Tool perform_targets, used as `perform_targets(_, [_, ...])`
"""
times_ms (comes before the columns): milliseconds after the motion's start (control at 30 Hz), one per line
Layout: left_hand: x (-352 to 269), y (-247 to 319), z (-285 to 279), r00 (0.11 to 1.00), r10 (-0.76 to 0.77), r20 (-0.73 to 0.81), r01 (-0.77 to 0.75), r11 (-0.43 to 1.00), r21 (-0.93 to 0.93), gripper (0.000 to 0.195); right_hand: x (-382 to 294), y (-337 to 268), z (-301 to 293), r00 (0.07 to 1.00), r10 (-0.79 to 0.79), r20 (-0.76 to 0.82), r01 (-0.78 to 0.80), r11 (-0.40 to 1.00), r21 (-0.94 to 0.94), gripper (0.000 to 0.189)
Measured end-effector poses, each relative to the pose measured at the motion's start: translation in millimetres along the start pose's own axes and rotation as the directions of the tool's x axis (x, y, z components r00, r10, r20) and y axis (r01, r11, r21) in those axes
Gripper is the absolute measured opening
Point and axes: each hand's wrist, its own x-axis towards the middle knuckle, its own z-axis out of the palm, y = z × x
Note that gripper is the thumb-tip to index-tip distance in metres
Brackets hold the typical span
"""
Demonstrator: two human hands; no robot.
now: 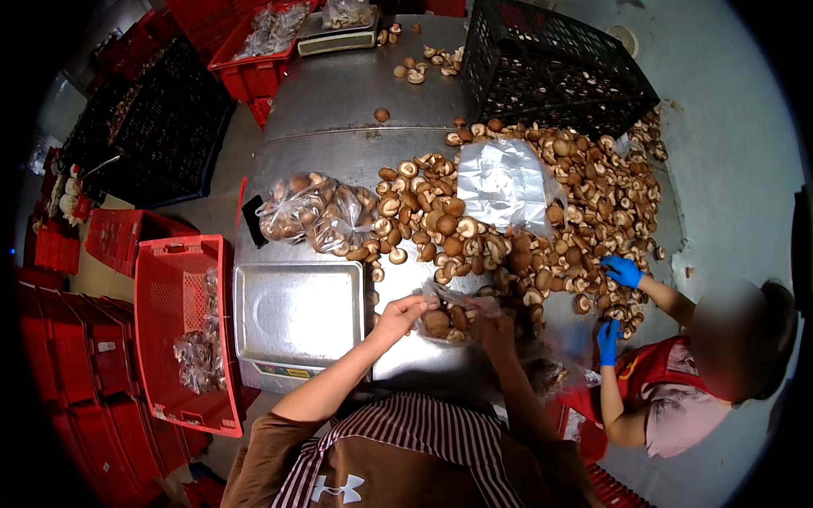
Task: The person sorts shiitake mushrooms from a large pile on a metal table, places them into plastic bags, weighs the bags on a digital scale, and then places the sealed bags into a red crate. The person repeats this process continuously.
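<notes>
Between my hands is a clear plastic bag (454,320) with brown shiitake mushrooms inside. My left hand (401,315) pinches the bag's edge at its left side. On the other side my right hand (497,330), partly in shadow, has hold of the rim. The bag sits low over the metal table, close to my striped apron. Just beyond it spreads a large heap of loose shiitake mushrooms (444,222). A stack of flat plastic bags (502,184) lies on that heap. Left of my left hand stands a weighing scale (298,311) with a bare steel pan.
Knotted bags of mushrooms (317,213) lie behind the scale, beside a black phone-like object (255,221). A red crate (184,286) holds filled bags at the left. A black crate (552,70) tips over the heap. At right, a co-worker's blue-gloved hands (622,272) touch mushrooms.
</notes>
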Motion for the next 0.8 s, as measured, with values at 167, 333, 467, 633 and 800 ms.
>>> perform_targets(167, [-27.8,-24.1,-0.8,0.981,0.004,-0.192,-0.034,0.988,-0.151,0.025,-37.0,8.2,-4.2,0.982,-0.084,-0.167,0.115,0.976,0.185,0.03])
perform_targets(333, [-89.8,17.9,9.6,0.938,0.285,-0.199,-0.278,0.958,0.062,0.024,-72.1,-33.9,-3.8,0.964,-0.129,-0.234,0.172,0.969,0.175,0.035])
perform_targets(467, [-126.8,40.2,15.1,0.961,0.235,-0.148,-0.253,0.96,-0.12,0.028,-99.4,-43.3,-16.9,0.98,-0.097,-0.175,0.139,0.959,0.249,0.038])
perform_targets(633, [-102.5,12.2,11.2,0.991,0.106,-0.081,-0.116,0.985,-0.131,0.039,-80.6,-18.1,-61.9,0.996,0.083,0.019,-0.082,0.995,-0.052,0.036])
perform_targets(800, [-96.6,8.1,18.2,0.998,0.044,-0.036,-0.049,0.989,-0.138,0.043,4.4,8.8,-107.2,0.916,-0.194,-0.35,-0.007,0.867,-0.498,0.073])
